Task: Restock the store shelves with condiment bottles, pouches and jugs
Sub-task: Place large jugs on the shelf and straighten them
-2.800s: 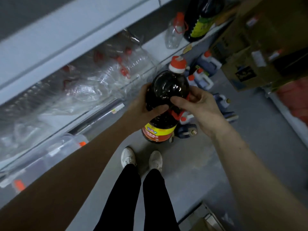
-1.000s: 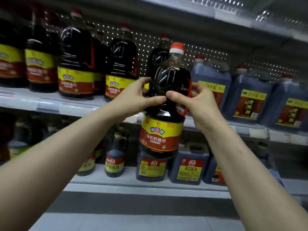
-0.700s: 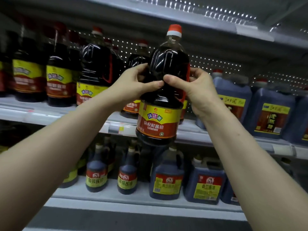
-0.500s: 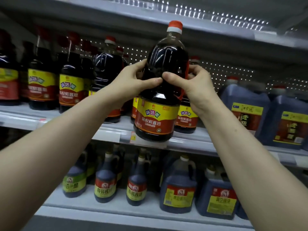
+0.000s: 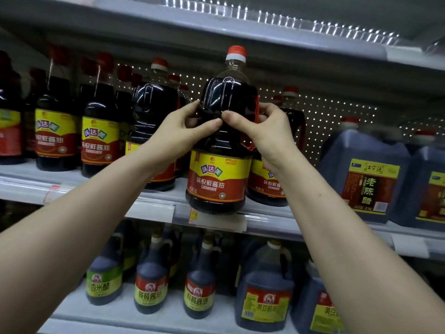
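Observation:
A large dark soy sauce bottle with a red cap and a yellow-and-red label is upright at the front edge of the middle shelf. My left hand grips its shoulder from the left. My right hand grips it from the right, near the red handle. The two thumbs meet on the bottle's front. Its base sits at the shelf lip; I cannot tell whether it rests on the shelf.
Matching soy sauce bottles fill the shelf to the left and behind. Blue vinegar jugs stand to the right. The lower shelf holds smaller bottles and a jug. Another shelf hangs close above the cap.
Both hands lifted the bottle from near the floor up to the middle shelf. In the last half second it came down slightly and nearer the shelf edge.

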The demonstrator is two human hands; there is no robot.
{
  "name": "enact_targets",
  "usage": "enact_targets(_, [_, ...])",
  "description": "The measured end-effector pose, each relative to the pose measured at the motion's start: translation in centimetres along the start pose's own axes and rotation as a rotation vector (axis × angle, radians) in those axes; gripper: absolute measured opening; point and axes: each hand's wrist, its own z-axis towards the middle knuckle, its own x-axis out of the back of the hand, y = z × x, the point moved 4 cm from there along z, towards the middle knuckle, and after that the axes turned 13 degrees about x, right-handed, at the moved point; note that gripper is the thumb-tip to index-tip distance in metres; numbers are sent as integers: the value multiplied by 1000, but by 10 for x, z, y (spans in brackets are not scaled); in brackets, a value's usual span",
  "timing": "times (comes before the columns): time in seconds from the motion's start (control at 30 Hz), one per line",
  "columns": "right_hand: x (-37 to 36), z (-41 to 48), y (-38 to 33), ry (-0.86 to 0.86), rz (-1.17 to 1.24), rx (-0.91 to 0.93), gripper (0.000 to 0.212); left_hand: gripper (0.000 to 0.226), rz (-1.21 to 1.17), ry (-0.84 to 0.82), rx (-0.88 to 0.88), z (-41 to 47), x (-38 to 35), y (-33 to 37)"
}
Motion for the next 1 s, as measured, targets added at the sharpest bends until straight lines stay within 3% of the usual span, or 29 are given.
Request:
enact_targets(0.07, [1, 0, 2, -10, -22, 11, 103, 48, 34, 21, 2, -4, -1, -8])
enact_targets(0.17, [1, -1, 4, -7, -42, 21, 102, 100, 149, 54, 104, -16, -4, -28])
enact_targets(0.23, [0, -4, 6, 8, -44, 25, 99, 118, 140, 56, 159, -20, -7, -41])
enact_targets(0.33, [-1, -15, 13, -2, -22, 11, 93, 107, 109, 80, 168, -24, -11, -46])
enact_targets(0.47, [-1, -21, 13, -3, 65, -37, 93, 62, 85, 103, 143, -28, -16, -39])
enact_targets(0.5, [0, -21, 12, 2, 75, -40, 94, 66, 75, 108, 136, -28, -16, -38])
enact_targets(0.6, [9, -22, 6, 7, 60, -29, 90, 110, 58, 96, 122, -27, -23, -35])
enact_targets(0.63, [13, -22, 5, 13, 60, -27, 89, 114, 53, 80, 119, -26, -26, -35])
enact_targets(0.73, [31, -25, 3, 31, 66, -33, 89, 105, 47, 53, 107, -24, -44, -32])
enact_targets(0.9, [69, -20, 1, 68, 56, -40, 90, 58, 70, 30, 144, -8, -78, -22])
enact_targets(0.93, [78, -18, 1, 74, 38, -41, 88, 56, 66, 25, 137, -4, -87, -20])
enact_targets(1.0, [92, -17, 4, 76, 6, -44, 84, 77, 55, 28, 110, 4, -101, -20])
